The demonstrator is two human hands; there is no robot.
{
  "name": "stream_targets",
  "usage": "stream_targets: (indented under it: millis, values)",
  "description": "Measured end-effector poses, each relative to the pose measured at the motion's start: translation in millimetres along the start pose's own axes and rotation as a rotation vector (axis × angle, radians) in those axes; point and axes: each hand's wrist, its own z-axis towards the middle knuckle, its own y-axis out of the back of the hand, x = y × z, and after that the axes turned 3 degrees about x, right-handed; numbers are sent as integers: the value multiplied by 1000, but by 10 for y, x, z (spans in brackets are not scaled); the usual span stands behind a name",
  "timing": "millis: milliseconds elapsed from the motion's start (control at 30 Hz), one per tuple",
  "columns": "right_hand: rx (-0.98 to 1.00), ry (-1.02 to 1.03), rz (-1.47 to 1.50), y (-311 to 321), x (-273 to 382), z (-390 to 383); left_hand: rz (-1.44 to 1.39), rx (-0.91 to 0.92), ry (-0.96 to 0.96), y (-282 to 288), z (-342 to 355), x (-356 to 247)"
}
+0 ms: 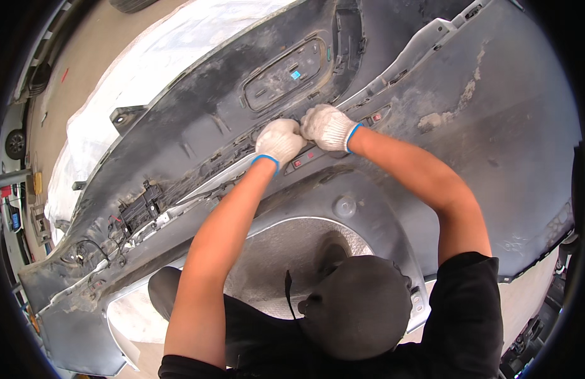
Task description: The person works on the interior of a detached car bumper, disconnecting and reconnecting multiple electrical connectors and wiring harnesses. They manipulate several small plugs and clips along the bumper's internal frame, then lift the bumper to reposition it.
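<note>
Both my hands wear white knit gloves with blue cuffs. They meet over a long seam in the middle of a large, dirty grey car bumper (494, 126), seen from its inner side. My left hand (280, 140) is closed, with its fingers curled down at the seam. Close against it, my right hand (328, 127) is closed too, with its knuckles up. Whatever the fingertips pinch is hidden under the gloves. Just below the hands is a small red square piece (297, 163) in a slot; a similar red piece (377, 117) lies right of my right hand.
Beyond the hands is an oval recess with a blue square (295, 74). Wires and a black bracket (150, 199) sit at the left of the bumper. White sheeting (172, 47) lies behind it. A dark cap-like shape (362, 309) fills the lower middle.
</note>
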Motion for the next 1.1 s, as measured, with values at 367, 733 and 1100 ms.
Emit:
stream_targets:
  millis: [367, 733, 1100]
  values:
    - [-51, -219, 4, -2, 67, -74, -303, 99, 156, 139, -19, 136]
    - [-137, 46, 92, -164, -87, -15, -85, -115, -75, 7, -71, 92]
    - [-143, 32, 105, -165, -43, 4, -173, -41, 37, -18, -55, 37]
